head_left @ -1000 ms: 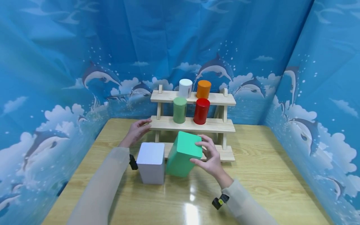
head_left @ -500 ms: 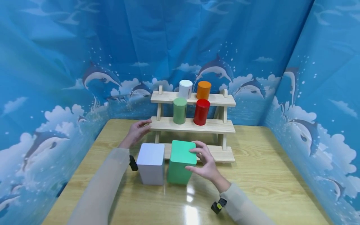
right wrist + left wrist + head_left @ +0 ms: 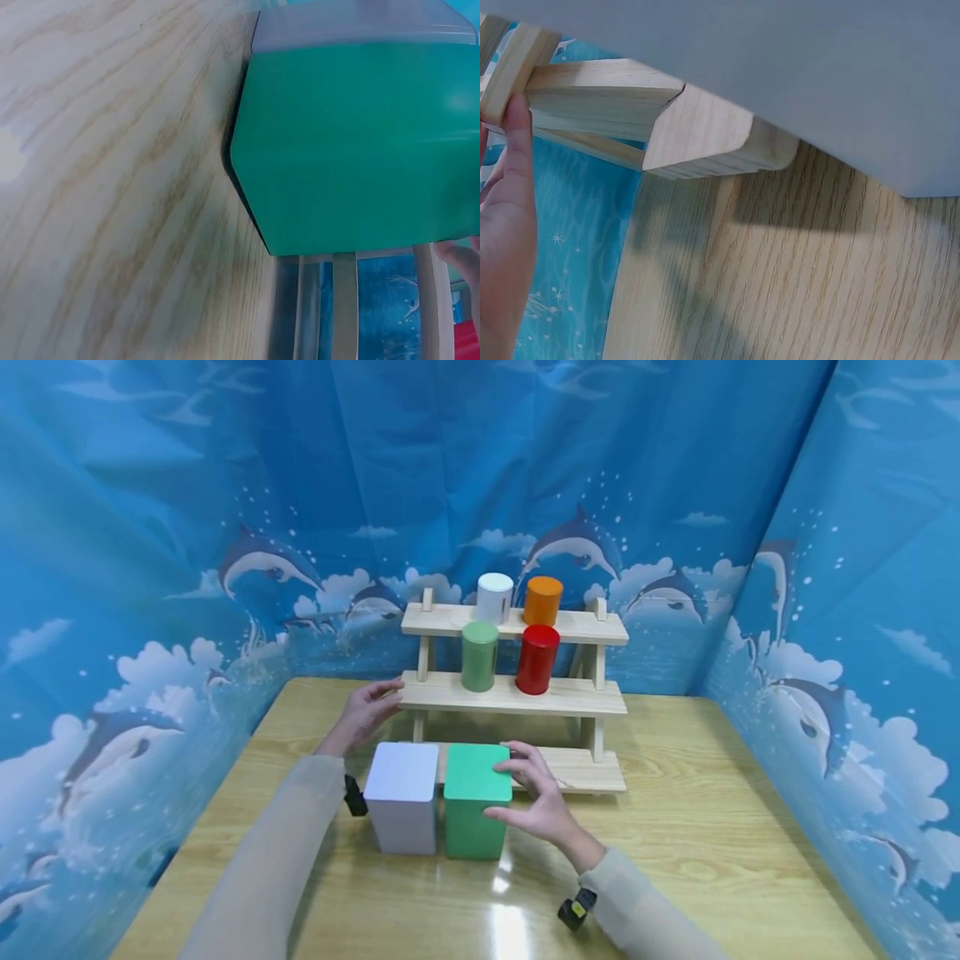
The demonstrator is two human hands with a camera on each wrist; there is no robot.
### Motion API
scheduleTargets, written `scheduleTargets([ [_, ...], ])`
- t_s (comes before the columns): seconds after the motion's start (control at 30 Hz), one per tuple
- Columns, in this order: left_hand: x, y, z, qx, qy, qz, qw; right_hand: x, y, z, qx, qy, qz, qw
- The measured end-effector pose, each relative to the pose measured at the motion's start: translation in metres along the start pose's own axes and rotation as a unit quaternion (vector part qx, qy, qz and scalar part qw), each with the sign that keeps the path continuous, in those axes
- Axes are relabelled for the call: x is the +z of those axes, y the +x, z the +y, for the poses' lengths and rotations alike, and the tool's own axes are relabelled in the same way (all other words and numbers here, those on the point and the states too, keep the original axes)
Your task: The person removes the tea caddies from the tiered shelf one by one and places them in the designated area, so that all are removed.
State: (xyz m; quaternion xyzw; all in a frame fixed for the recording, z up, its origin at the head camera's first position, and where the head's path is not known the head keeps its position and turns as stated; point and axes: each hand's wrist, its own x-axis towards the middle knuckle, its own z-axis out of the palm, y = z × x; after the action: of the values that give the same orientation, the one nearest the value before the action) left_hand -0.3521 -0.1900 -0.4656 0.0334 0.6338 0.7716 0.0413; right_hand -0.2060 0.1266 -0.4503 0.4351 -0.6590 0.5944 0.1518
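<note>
My left hand [image 3: 366, 714] holds the left end of the middle board of a three-tier wooden display shelf [image 3: 517, 693]. In the left wrist view, a finger [image 3: 519, 139] lies against that board's edge. With my right hand [image 3: 542, 797] I grip the upper right side of a green rectangular box [image 3: 476, 827], thumb at the front and fingers toward the back. The green box stands upright, its base right at the tabletop in the right wrist view. A pale lavender box [image 3: 403, 822] stands close to its left, in front of the lowest board.
A white cylinder [image 3: 495, 602] and an orange cylinder [image 3: 543, 603] stand on the top board. On the middle board are a light green cylinder [image 3: 479, 658] and a red cylinder [image 3: 537, 662]. Blue dolphin-print curtains [image 3: 480, 468] enclose the wooden table [image 3: 697, 827].
The green box has gone from tilted to upright and come down leftward beside the lavender box, my right hand moving with it. My left hand has stayed at the shelf.
</note>
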Motion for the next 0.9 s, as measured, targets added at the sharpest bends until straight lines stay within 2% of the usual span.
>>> scheduleTargets([
  [0.33,0.0001,-0.0009,0.0009,-0.005,0.002,0.000,1.0000,0.0004,0.0018,-0.0038,0.045,-0.032,-0.027,0.998],
  [0.53,0.0014,-0.0002,0.0018,-0.008,0.009,0.002,0.9999,-0.0025,0.0015,-0.0035,0.039,-0.044,-0.033,0.998],
  [0.9,0.0002,-0.0013,-0.0002,-0.003,0.002,0.000,1.0000,-0.0088,0.0005,-0.0037,0.023,-0.022,-0.021,0.999],
])
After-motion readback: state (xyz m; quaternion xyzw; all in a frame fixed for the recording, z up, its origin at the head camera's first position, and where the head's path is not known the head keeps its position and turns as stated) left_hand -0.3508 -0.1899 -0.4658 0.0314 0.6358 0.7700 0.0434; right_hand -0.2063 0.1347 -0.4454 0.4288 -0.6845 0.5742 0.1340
